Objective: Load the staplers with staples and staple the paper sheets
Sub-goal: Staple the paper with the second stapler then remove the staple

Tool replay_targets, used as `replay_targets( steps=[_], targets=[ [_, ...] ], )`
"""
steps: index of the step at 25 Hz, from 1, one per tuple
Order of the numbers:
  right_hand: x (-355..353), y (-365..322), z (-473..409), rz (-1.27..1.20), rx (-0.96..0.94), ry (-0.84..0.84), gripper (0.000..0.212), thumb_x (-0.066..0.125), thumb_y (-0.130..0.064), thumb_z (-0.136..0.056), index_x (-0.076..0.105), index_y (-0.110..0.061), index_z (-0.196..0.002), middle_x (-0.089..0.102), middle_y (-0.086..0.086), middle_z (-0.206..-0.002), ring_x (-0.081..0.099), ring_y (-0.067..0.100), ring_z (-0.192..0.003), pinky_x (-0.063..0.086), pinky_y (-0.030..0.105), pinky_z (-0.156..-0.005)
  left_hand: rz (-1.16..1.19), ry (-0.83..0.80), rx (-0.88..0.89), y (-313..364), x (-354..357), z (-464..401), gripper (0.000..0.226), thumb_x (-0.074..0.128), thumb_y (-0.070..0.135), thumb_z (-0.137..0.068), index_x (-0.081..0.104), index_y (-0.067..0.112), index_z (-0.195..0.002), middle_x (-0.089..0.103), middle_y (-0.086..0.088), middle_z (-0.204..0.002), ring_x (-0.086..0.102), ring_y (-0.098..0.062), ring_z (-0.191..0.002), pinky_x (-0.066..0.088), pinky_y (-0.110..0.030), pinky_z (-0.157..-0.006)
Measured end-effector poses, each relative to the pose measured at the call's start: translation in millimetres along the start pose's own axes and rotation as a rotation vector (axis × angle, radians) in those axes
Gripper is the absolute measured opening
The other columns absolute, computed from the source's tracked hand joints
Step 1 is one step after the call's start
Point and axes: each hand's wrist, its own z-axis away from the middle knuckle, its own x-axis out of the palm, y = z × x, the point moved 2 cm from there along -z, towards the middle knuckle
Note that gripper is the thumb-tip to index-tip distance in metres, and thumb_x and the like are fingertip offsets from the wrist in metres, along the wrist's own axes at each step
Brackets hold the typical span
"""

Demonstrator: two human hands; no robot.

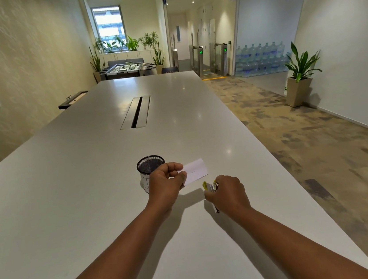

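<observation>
Long pale desk (74,199), seen from above and behind two bare forearms reaching forward. Near its middle, a black mesh pen cup (149,166) with paper sheets tucked around its lower part. Just right of the cup, left hand (166,183) pinching a small white paper sheet (195,170) by its near-left edge between thumb and curled fingers (177,166), sheet lifted clear of the desk and tilted up to the right. Right hand (229,194) near it, fingers curled around a small yellow-and-white stapler (209,186), only its tip showing past the knuckles; whether loaded or unloaded, impossible to tell.

Likely risks: paper held only at one edge, so liable to sag or swing away from the stapler's mouth; staple landing crooked or missing the corner; a jam or empty click if staples sit badly; fingertips close to the stapling point.

Paper plain, thin, rectangular, faintly marked, apparently unstapled.
</observation>
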Motion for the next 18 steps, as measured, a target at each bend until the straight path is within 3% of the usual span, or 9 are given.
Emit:
replay_targets(
  steps=[5, 9, 13, 15, 16, 18],
  targets=[
    [19.2, 1.0, -12.8, 0.073, 0.039, -0.069, 0.045, 0.063, -0.043, -0.089, 0.035, -0.02, -0.062, 0.041, -0.005, -0.06, 0.045, 0.022, -0.062, 0.024, 0.031, -0.048, 0.009, -0.013, -0.013, -0.3, -3.3, -2.2, 0.016, 0.071, 0.0, -0.086, 0.071, 0.013, -0.093, 0.055, 0.0, -0.074, 0.058, -0.014, -0.069, 0.057, -0.024, -0.067],
    [29.0, 5.8, -13.8, 0.101, 0.019, -0.082, 0.045, 0.058, -0.045, -0.092, 0.034, -0.021, -0.062, 0.04, -0.006, -0.063, 0.048, 0.023, -0.07, 0.03, 0.033, -0.061, 0.014, -0.015, -0.022, -1.9, -6.0, -5.8, 0.015, 0.072, -0.001, -0.086, 0.071, 0.012, -0.094, 0.054, -0.001, -0.074, 0.058, -0.013, -0.067, 0.056, -0.023, -0.067],
    [28.0, 8.9, -12.3, 0.079, 0.015, -0.068, 0.042, 0.064, -0.052, -0.087, 0.045, -0.019, -0.068, 0.049, -0.006, -0.069, 0.055, 0.024, -0.075, 0.032, 0.033, -0.061, 0.029, -0.031, -0.033, -0.9, -4.6, -6.8, 0.014, 0.071, -0.001, -0.087, 0.071, 0.01, -0.096, 0.056, -0.004, -0.076, 0.058, -0.015, -0.071, 0.057, -0.023, -0.067],
    [21.1, 8.5, -11.3, -0.043, -0.027, -0.012, 0.038, 0.071, -0.049, -0.085, 0.062, -0.017, -0.103, 0.06, -0.005, -0.099, 0.062, 0.021, -0.088, 0.045, 0.029, -0.069, 0.069, -0.05, -0.05, 1.6, -3.2, -7.2, 0.012, 0.068, -0.001, -0.089, 0.071, 0.008, -0.096, 0.06, -0.006, -0.078, 0.06, -0.015, -0.073, 0.057, -0.022, -0.066],
    [15.7, 7.6, -10.5, -0.176, -0.048, 0.0, 0.051, 0.075, -0.042, -0.084, 0.058, -0.02, -0.127, 0.057, -0.008, -0.117, 0.063, 0.015, -0.095, 0.048, 0.021, -0.075, 0.092, -0.058, -0.066, 2.7, -2.6, -7.8, 0.012, 0.065, -0.001, -0.091, 0.071, 0.007, -0.096, 0.065, -0.008, -0.081, 0.063, -0.015, -0.075, 0.057, -0.022, -0.066],
    [2.0, 3.5, -9.3, -0.479, -0.11, 0.03, 0.068, 0.079, -0.023, -0.085, 0.047, -0.029, -0.144, 0.048, -0.017, -0.133, 0.059, 0.001, -0.106, 0.047, 0.007, -0.078, 0.146, -0.07, -0.12, 5.0, -0.6, -9.9, 0.018, 0.057, -0.004, -0.093, 0.072, 0.005, -0.095, 0.072, -0.012, -0.088, 0.069, -0.019, -0.08, 0.058, -0.025, -0.068]
  ],
)
